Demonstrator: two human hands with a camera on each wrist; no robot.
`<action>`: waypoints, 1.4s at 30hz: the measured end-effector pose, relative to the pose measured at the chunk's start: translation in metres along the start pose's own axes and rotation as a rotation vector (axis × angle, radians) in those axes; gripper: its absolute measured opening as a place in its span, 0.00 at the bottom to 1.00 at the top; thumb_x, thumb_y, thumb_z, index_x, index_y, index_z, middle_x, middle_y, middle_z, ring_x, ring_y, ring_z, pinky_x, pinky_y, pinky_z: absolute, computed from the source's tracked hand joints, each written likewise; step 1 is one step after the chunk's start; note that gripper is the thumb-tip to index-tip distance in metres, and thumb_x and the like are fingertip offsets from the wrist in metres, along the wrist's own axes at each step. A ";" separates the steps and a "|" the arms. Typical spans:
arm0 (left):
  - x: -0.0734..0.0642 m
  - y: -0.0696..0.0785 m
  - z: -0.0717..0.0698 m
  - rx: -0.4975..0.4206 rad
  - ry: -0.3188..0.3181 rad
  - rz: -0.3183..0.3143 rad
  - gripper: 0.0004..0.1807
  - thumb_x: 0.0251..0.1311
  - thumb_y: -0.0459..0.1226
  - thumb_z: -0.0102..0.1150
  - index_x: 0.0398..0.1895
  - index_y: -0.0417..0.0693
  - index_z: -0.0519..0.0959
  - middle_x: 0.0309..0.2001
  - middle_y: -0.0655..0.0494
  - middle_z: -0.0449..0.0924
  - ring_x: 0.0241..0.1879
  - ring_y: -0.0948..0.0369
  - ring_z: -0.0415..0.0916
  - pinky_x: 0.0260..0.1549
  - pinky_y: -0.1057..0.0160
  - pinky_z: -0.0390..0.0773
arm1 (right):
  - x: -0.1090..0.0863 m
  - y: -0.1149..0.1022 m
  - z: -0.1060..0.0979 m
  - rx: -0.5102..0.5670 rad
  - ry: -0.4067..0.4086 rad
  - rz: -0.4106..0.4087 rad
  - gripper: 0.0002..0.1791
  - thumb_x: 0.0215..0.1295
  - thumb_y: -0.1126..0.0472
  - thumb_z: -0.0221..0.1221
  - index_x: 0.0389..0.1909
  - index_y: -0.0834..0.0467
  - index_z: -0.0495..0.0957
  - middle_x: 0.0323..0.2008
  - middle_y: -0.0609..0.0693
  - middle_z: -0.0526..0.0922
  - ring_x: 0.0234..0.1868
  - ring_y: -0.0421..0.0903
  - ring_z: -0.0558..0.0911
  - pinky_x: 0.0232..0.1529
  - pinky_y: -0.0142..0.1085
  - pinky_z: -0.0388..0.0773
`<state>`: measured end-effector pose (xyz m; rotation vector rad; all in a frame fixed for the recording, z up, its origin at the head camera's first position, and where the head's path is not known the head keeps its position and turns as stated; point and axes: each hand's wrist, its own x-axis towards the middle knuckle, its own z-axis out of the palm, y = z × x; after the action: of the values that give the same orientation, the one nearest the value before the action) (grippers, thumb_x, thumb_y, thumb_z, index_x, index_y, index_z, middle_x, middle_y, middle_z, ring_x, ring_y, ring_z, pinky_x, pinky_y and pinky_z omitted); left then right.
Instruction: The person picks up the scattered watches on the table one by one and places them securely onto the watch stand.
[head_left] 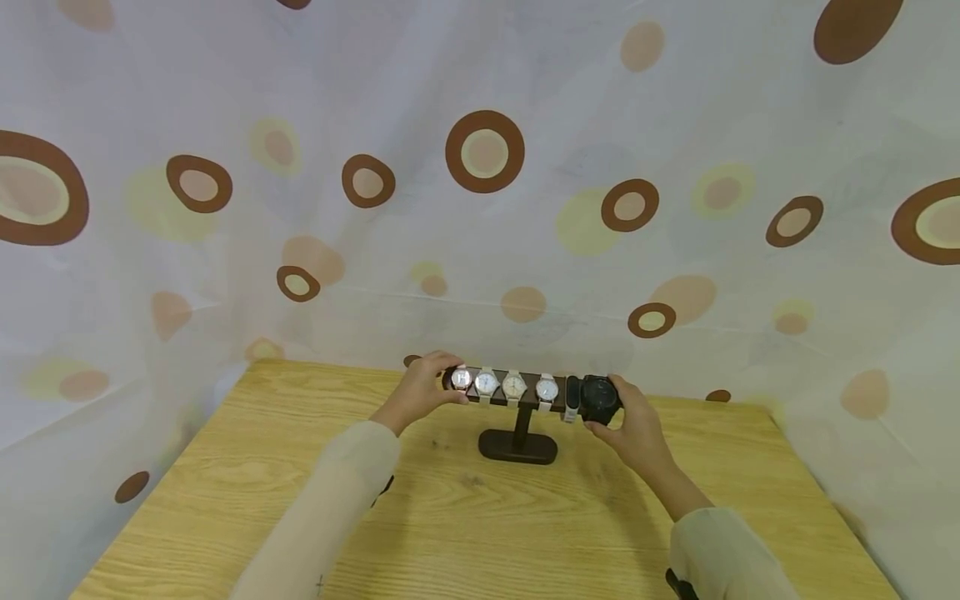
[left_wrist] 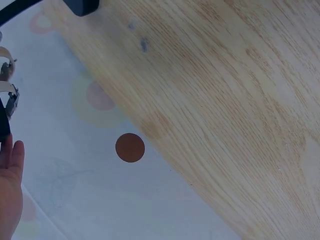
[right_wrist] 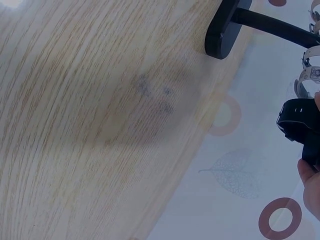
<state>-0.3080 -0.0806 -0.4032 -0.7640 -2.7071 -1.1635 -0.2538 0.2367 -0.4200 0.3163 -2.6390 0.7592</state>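
A dark T-shaped watch stand [head_left: 521,433] is on the wooden table, its crossbar lined with several wristwatches. At the bar's left end my left hand [head_left: 423,387] grips it, fingers above and thumb below, beside a small-faced watch [head_left: 461,379]. Further along sit light-strapped watches [head_left: 486,383] and a dark-faced band with a pale strap [head_left: 573,392]. My right hand [head_left: 633,425] holds a large black watch [head_left: 600,398] at the right end, thumb below and fingers above. In the right wrist view the black watch's strap [right_wrist: 297,115] loops round the bar end.
The wooden table [head_left: 465,525] ends at the back against a pale curtain [head_left: 480,242] printed with brown rings and spots. The curtain also runs down both sides. The stand's foot [right_wrist: 222,30] is close to the table's back edge.
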 end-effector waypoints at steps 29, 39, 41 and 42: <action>-0.002 0.005 0.002 0.106 -0.007 0.019 0.30 0.48 0.36 0.69 0.57 0.36 0.73 0.56 0.43 0.73 0.57 0.49 0.71 0.56 0.54 0.74 | -0.002 0.000 0.001 0.025 0.019 0.016 0.42 0.47 0.65 0.70 0.62 0.73 0.60 0.57 0.72 0.68 0.58 0.68 0.69 0.56 0.60 0.70; -0.005 0.008 0.001 0.130 -0.002 0.051 0.29 0.49 0.36 0.68 0.55 0.33 0.73 0.55 0.42 0.73 0.56 0.48 0.72 0.55 0.54 0.75 | -0.003 -0.003 0.003 0.046 0.029 0.020 0.42 0.47 0.65 0.70 0.61 0.73 0.60 0.56 0.72 0.69 0.57 0.67 0.70 0.55 0.60 0.71; -0.005 0.008 0.000 0.135 -0.003 0.056 0.28 0.49 0.35 0.68 0.55 0.33 0.73 0.55 0.42 0.73 0.56 0.49 0.72 0.54 0.55 0.75 | -0.002 -0.003 0.003 0.047 0.038 0.011 0.41 0.47 0.66 0.70 0.61 0.73 0.61 0.55 0.72 0.69 0.56 0.67 0.70 0.54 0.59 0.71; -0.005 0.008 0.000 0.143 -0.003 0.058 0.28 0.49 0.35 0.68 0.55 0.33 0.73 0.54 0.42 0.74 0.55 0.49 0.72 0.54 0.55 0.76 | -0.002 -0.003 0.003 0.045 0.039 0.008 0.41 0.46 0.67 0.70 0.61 0.73 0.61 0.55 0.71 0.69 0.56 0.67 0.70 0.54 0.59 0.71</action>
<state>-0.3000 -0.0778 -0.3991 -0.8176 -2.7147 -0.9452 -0.2517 0.2326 -0.4220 0.2997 -2.5914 0.8203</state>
